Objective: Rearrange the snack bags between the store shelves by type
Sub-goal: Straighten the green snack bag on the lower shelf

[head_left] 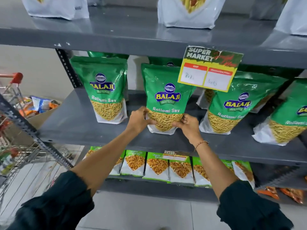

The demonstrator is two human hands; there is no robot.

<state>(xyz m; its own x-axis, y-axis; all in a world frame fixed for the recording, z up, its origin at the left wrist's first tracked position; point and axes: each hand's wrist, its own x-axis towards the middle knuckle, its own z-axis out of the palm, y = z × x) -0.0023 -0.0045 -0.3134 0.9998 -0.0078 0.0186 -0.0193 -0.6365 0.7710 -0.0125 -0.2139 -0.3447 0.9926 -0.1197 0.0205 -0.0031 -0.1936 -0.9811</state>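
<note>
Gripping the bottom corners of a green Ratlami Sev bag, both hands are closed on it: the left hand has fingers curled around the lower left edge and the right hand pinches the lower right corner, thumb on the front. That bag stands upright on the middle shelf, pretty much centered, base touching the grey surface. There's a thin bracelet on the right wrist, and dark sleeves are pushed up past the forearms. Just to the left stands another identical bag, with a gap between them, and more green bags sit tucked behind both. Over to the right a third sev bag leans a bit, and a fourth one at the frame edge tilts too. A yellow price tag reading "Super Market" hangs off the upper shelf edge and covers the top right corner of the held bag, so it's kinda in the way up there. The top shelf carries white-bottomed bags, mostly cut off. Below, a row of smaller green and white Chana Jor Garam packs sits tightly side by side, partly hidden by the forearms. Far left there's a shopping cart with a red handle, and a cardboard box with mixed snack packets beside it.
</note>
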